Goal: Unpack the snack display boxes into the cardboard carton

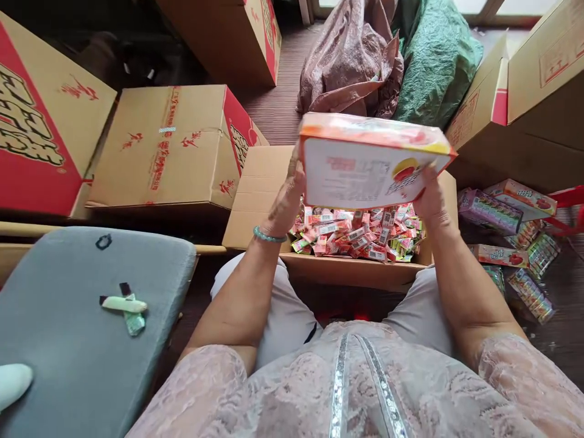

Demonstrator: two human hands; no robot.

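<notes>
Between my two hands is a flat candy box [360, 170], white on the side towards me, with orange and yellow edges and a fruit print. It is raised above an open carton [351, 267] and tilted. My left hand [292, 198] grips its left end, and my right hand [431, 198] grips the lower right corner. The fingers behind the box are partly hidden. Inside the carton lies a heap of small wrapped candies [360, 234] in red, pink and green, partly covered from view by the box.
A taped carton [182, 146] stands at the left, beside a grey padded seat [91, 261] bearing a small cutter-like tool [123, 304]. Brown [347, 61] and green sacks [433, 61] stand behind. Candy packs [490, 210] lie on the floor at the right, below a large carton [542, 109].
</notes>
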